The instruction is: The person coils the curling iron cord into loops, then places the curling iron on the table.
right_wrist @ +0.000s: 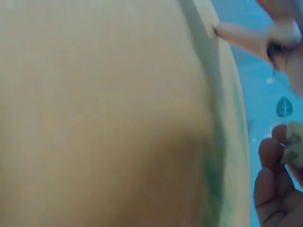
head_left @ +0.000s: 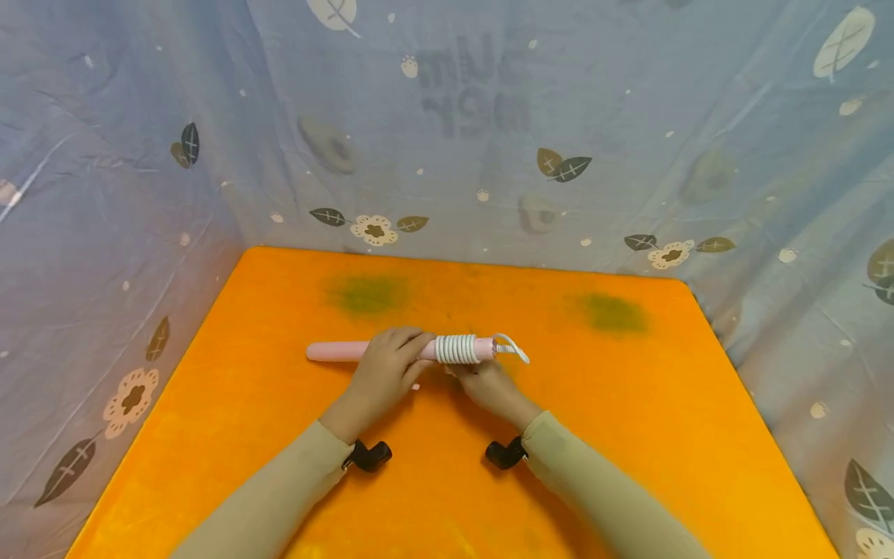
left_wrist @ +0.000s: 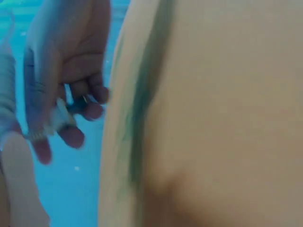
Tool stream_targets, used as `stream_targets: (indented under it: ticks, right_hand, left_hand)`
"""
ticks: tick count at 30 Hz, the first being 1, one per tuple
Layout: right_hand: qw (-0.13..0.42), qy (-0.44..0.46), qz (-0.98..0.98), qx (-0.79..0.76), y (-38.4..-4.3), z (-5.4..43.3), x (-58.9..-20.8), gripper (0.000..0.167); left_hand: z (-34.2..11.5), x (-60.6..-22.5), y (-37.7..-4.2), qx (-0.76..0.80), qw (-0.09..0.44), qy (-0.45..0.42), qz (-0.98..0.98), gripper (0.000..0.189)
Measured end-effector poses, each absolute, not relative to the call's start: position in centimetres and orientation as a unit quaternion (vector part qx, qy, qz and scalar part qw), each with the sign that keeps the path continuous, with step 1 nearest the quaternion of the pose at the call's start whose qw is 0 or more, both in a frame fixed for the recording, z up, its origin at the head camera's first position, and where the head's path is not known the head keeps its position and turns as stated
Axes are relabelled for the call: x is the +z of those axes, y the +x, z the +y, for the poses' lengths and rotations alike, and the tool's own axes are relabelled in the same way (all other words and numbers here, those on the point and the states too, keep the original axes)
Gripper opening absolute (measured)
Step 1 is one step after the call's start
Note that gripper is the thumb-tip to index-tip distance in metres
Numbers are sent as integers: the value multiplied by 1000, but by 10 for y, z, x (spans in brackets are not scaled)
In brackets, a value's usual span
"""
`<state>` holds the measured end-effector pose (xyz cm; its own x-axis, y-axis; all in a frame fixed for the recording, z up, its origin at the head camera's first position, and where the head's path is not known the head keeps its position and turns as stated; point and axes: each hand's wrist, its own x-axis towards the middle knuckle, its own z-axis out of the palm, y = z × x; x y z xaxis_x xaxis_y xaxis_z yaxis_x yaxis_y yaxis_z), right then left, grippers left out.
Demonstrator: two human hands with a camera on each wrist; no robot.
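A pink hair iron lies crosswise in front of me, its rounded end to the left. White cord is wound in several tight turns round its right part, and a short loop sticks out beyond that end. My left hand grips the barrel from above, just left of the coils. Below the coils, my right hand pinches the pale plug of the cord between thumb and fingers. The plug's prongs show in the right wrist view; in the head view the iron mostly hides it.
An orange-covered table with two green smudges spreads under the hands. Grey-blue curtains printed with leaves and flowers hang behind it and at both sides. A black wrist mount sits at the left cuff, another at the right.
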<state>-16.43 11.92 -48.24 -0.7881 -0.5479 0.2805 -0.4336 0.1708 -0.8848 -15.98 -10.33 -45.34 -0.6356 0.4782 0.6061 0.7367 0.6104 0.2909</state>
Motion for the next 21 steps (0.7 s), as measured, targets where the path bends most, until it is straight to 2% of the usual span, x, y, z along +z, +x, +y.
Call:
stream_targets:
  ticks: [2,3,6,10,17,21]
  right_hand:
    - [-22,-276,855,-438,-159,109,-476,30]
    - [5,-218,841,-495,-158,105,-476,27]
    - [15,-134,862,-489,-159,98,-475,21]
    - [-1,-63,866,-496,-163,97,-474,17]
    - [-47,-42,887,-457,-174,102,-473,12]
    - [-49,-40,908,-415,-177,104,-474,10]
  left_hand:
    - [-100,-454,-166,-259,224,-320,-883,38]
    - [-98,-455,-169,-251,213,-307,-893,38]
    - [-93,-457,-178,-227,181,-287,-913,38]
    - [-85,-459,-190,-208,144,-273,-928,38]
    - [-73,-463,-208,-210,91,-253,-940,37]
    - [-70,-467,-218,-212,49,-240,-946,40]
